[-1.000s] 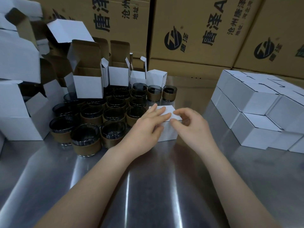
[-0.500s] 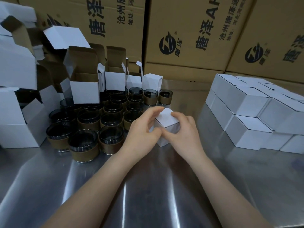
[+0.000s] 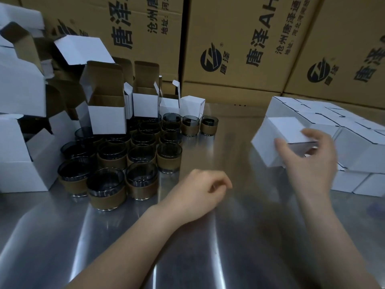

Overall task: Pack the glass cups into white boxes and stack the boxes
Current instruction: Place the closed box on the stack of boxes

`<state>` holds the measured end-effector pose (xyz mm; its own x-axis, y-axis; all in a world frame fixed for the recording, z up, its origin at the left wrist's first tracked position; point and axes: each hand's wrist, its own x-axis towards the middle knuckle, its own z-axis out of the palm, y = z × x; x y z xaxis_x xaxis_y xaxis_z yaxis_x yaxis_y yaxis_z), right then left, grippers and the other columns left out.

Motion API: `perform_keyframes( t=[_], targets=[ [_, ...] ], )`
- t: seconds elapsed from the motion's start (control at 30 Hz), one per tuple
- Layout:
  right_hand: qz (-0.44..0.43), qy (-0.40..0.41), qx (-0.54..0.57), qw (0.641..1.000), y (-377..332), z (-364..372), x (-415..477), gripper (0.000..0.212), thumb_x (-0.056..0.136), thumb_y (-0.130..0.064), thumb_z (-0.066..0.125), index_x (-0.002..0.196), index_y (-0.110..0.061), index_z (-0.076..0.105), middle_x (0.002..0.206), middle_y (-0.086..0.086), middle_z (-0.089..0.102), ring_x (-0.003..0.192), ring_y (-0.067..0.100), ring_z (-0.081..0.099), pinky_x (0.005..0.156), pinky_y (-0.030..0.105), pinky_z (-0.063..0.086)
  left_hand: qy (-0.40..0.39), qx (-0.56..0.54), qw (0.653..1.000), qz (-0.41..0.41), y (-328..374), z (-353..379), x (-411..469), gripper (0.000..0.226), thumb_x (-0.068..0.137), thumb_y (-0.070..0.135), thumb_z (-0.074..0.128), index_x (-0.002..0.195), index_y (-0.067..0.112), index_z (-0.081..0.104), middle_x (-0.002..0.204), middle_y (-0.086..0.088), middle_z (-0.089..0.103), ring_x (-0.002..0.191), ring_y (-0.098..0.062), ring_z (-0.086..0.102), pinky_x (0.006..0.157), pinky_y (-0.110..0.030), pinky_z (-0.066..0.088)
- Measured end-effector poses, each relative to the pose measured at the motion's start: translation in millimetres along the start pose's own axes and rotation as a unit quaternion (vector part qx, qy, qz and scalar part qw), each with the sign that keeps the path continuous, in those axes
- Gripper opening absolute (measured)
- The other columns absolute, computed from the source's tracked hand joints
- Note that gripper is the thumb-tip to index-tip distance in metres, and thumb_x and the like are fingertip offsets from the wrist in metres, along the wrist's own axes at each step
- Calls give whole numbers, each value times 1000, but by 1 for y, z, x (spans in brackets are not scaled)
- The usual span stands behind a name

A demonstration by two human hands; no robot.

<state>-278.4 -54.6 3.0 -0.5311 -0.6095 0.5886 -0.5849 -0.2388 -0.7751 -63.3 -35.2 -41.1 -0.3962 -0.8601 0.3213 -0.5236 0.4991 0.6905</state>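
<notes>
R hand (image 3: 308,161) is gripping the closed white box (image 3: 279,132), thumb on the near face and fingers curling round the far side. The box is hanging tilted in the air, just beside the front-left corner of the stack of white boxes (image 3: 358,147). L hand (image 3: 200,190) is resting on the steel table (image 3: 208,247), fingers loosely curled, holding nothing.

Risks, as I'm judging them:
- One-hand grip w/ the box tilting and the hand blurring, so prob moving fast. If the box is slipping, the cup inside is hitting steel.
- Can't tell if the lid flap is fully tucked. Tilting could be letting it pop open.
- Setting it down askew could be shoving neighbouring boxes out of line, making later layers lean.
- The glass cups (image 3: 133,155) are standing packed tight, touching, near the L forearm. A quick reach back could be knocking the front ones over.
- An open white box (image 3: 107,119) is sitting on top of the cups, so pulling a cup from under it could be tipping it.

Writing: the brown cartons (image 3: 239,38) behind are showing bold "唐泽" plus "AH" (cut off by the frame), and a smaller line starting "沧州唐泽". An address line is starting "地址" but is too small to read beyond that. A round black logo w/ ® has "唐泽" beside it. The white boxes are showing no print.
</notes>
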Motion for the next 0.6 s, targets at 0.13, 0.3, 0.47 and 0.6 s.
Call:
perform_keyframes(
  t=[0.13, 0.3, 0.47, 0.6],
  targets=[
    [2, 50, -43, 998, 13, -27, 28, 61, 66, -56, 70, 117, -25, 57, 120, -3, 56, 113, 24, 51, 99, 42, 43, -59, 63, 996, 4, 9, 7, -3, 16, 93, 26, 55, 101, 30, 69, 80, 12, 63, 77, -7, 57, 78, -32, 51],
    [25, 64, -71, 995, 31, -44, 54, 64, 65, -57, 70, 119, -26, 55, 130, 4, 52, 125, 20, 46, 102, 37, 41, -82, 78, 993, 26, 20, 11, -7, 18, 94, 24, 54, 105, 26, 68, 93, 6, 67, 89, -16, 61, 81, -33, 50],
    [28, 43, -112, 992, 45, -44, 67, 67, 65, -53, 70, 122, -20, 57, 131, 10, 53, 127, 27, 45, 108, 46, 37, -88, 82, 992, 35, 24, 11, -9, 17, 94, 25, 54, 104, 26, 67, 96, 6, 67, 90, -16, 60, 80, -32, 49],
    [38, 39, -128, 990, 53, -43, 71, 67, 66, -55, 65, 122, -17, 58, 131, 15, 53, 127, 34, 44, 109, 48, 35, -88, 81, 992, 34, 23, 10, -10, 16, 94, 25, 54, 103, 26, 67, 94, 7, 66, 89, -16, 60, 79, -31, 49]
  ],
)
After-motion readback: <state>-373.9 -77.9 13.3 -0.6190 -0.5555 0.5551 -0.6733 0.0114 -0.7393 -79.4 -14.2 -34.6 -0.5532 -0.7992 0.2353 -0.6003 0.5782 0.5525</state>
